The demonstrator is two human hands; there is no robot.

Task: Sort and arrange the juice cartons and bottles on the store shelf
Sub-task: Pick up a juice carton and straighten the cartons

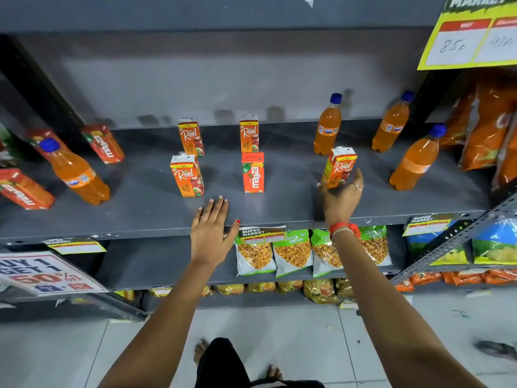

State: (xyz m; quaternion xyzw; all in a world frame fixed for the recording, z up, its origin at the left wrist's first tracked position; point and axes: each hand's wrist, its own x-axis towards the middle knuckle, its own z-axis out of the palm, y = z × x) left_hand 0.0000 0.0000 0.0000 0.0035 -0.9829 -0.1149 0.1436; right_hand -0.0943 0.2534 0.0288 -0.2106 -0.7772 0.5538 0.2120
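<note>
On the grey shelf (285, 208), my right hand (342, 198) grips the base of a tilted orange Real carton (339, 167) from behind. My left hand (210, 231) rests flat on the shelf's front edge, fingers spread, holding nothing. Three more Real cartons stand upright: one at the back left (191, 137), one at the back middle (249, 133), one at the front left (187, 175). A red Maaza carton (253, 172) stands in the front middle. Three Fanta bottles stand on the right, the nearest (416, 161) leaning. A further Fanta bottle (75, 172) stands far left.
Several Maaza cartons (103, 144) stand at the far left of the shelf. Orange snack bags (486, 130) fill the right end. Snack packets (292, 253) hang on the shelf below. A sale sign (47, 273) juts out lower left, a price card (470, 37) upper right.
</note>
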